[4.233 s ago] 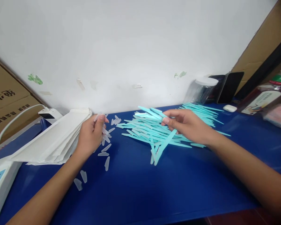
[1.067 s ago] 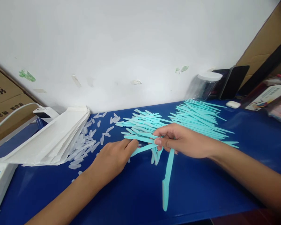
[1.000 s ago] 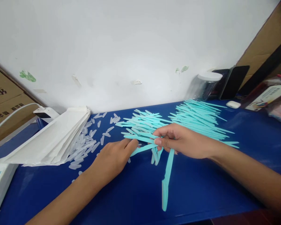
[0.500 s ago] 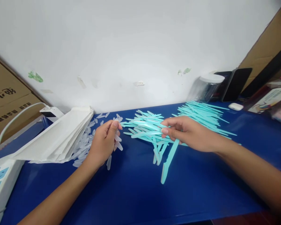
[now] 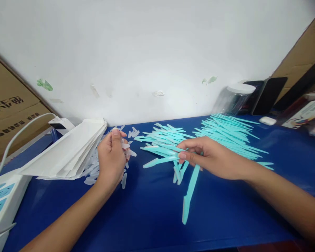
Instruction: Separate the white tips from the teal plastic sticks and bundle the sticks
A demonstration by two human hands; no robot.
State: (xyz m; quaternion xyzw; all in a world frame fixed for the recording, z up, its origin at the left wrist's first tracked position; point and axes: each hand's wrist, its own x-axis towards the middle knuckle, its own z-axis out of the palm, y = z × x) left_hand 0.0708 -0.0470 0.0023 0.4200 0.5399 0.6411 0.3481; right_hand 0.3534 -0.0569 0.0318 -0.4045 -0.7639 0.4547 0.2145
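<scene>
My left hand (image 5: 112, 154) is curled closed around several translucent blade caps (image 5: 131, 153), which poke out beside its fingers. Behind it lies a pile of the same caps, partly hidden by the hand. My right hand (image 5: 199, 154) pinches several turquoise eyebrow razors (image 5: 160, 160) between thumb and fingers, blade ends pointing left. One more razor (image 5: 190, 196) slants down from beneath this hand toward the table's front. Under and beyond the right hand spreads a loose heap of razors (image 5: 162, 134). A second heap (image 5: 225, 136) lies to its right, near the wall.
White paper bags (image 5: 65, 150) are stacked on the blue table (image 5: 147, 217) at left, beside a power strip (image 5: 2, 199) and a white charger (image 5: 61, 125). At the back right are a clear jar (image 5: 237, 99), a phone (image 5: 269, 96) and a white earbud case (image 5: 267, 120).
My left hand has drawn back left, away from the razor tips. My right hand has moved slightly down with its razors, their tips now fanned apart.
</scene>
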